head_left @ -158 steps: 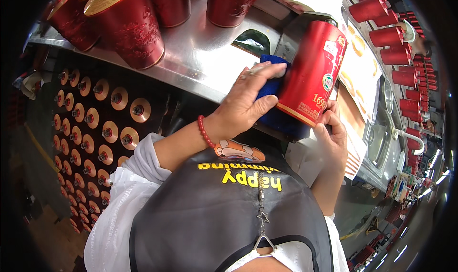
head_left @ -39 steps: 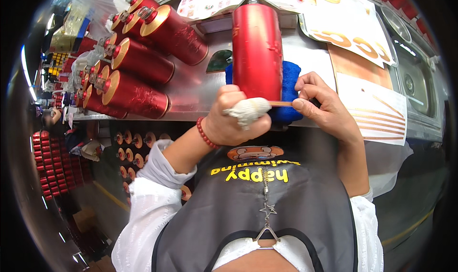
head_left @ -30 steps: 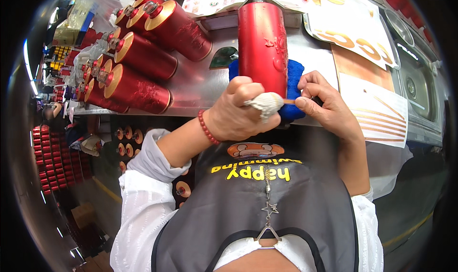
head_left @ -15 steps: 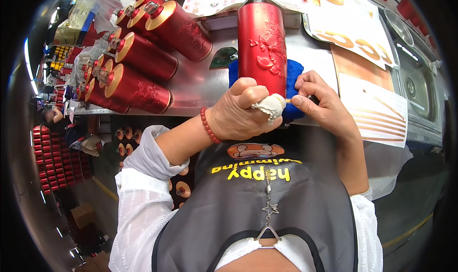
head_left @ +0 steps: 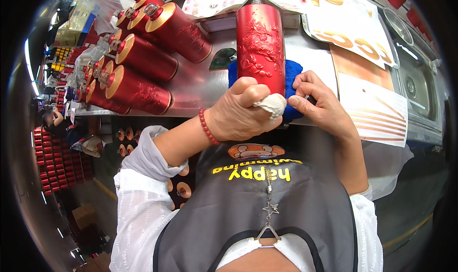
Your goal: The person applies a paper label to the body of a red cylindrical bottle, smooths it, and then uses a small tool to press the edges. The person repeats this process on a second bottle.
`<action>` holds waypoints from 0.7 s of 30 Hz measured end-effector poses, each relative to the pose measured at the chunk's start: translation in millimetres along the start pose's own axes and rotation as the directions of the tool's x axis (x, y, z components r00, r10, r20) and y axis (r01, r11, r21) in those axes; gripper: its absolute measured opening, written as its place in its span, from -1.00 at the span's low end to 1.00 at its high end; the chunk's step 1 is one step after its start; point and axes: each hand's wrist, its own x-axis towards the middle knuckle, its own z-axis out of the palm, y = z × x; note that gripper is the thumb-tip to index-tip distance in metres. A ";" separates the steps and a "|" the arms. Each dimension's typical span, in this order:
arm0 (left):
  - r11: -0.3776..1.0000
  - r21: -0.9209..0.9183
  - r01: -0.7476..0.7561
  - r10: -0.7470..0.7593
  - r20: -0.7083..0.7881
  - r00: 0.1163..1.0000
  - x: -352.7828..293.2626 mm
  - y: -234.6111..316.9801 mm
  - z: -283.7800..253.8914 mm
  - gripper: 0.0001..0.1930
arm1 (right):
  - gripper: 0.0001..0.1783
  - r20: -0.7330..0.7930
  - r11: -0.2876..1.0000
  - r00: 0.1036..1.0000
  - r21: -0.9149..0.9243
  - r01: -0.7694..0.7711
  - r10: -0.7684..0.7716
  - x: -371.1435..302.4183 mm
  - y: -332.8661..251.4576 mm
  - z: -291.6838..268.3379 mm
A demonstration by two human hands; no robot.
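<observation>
A red bottle [head_left: 260, 47] with raised relief lies on a folded blue cloth [head_left: 293, 76], its clear stopper pointing away from me. My left hand [head_left: 241, 107] is closed around its near end. A white knit cover [head_left: 273, 105] wraps the thumb of that hand and presses by the bottle's base. Beside the bottle's lower right edge is my right hand [head_left: 319, 98], thumb and fingers bent together over the blue cloth. Whatever those fingers pinch is too small or hidden to make out.
Several red bottles with gold shoulders [head_left: 143, 90] lean at the left of the metal table [head_left: 191, 90]. Toward the right are a white sheet with gold strips [head_left: 377, 114], a sheet of gold curved pieces [head_left: 353, 33] and a metal sink [head_left: 417, 86]. Printed paper [head_left: 214, 0] lies at the back.
The bottle has turned about its long axis, so its relief faces up more centrally. A thin gold strip between right fingers and bottle no longer shows. Both hands stay nearly in place.
</observation>
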 end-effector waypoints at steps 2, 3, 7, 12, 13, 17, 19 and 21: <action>1.000 -0.020 0.009 -0.010 -0.045 0.999 -4.2 -0.8 2.3 -0.73 | -0.71 -0.003 1.000 1.000 -0.009 0.013 -0.013 -0.7 0.1 1.3; 0.999 -0.032 0.006 -0.008 -0.067 0.998 -7.3 -2.4 5.7 -0.75 | -0.71 -0.011 1.000 1.000 -0.014 0.021 -0.021 -0.9 0.7 1.0; 0.995 0.036 0.090 -0.086 -0.101 0.991 -32.8 4.3 0.4 -0.75 | -0.70 -0.003 0.999 0.999 -0.001 -0.032 0.032 -0.2 -6.1 1.1; 0.992 0.023 0.122 -0.119 -0.093 0.988 -19.6 10.2 8.8 -0.73 | -0.72 -0.006 0.999 1.000 -0.049 0.003 -0.003 0.6 -0.2 0.8; 0.996 0.052 0.075 -0.072 -0.045 0.996 -12.2 9.9 8.4 -0.75 | -0.73 -0.025 0.999 1.000 -0.040 -0.003 0.002 0.9 0.2 1.4; 0.989 0.068 0.130 -0.130 0.005 0.991 9.8 15.0 3.8 -0.70 | -0.78 -0.121 0.999 0.992 -0.010 0.031 -0.032 -1.3 10.5 4.6; 0.972 -0.042 0.231 -0.231 -0.007 0.973 3.2 8.7 0.4 -0.64 | -0.79 -0.157 0.996 0.984 -0.042 0.078 -0.084 -3.3 10.0 4.5; 0.921 -0.219 0.321 -0.352 -0.120 0.928 -18.6 12.9 5.6 -0.64 | -0.78 -0.157 0.984 0.976 -0.120 0.131 -0.149 -6.9 -3.9 4.3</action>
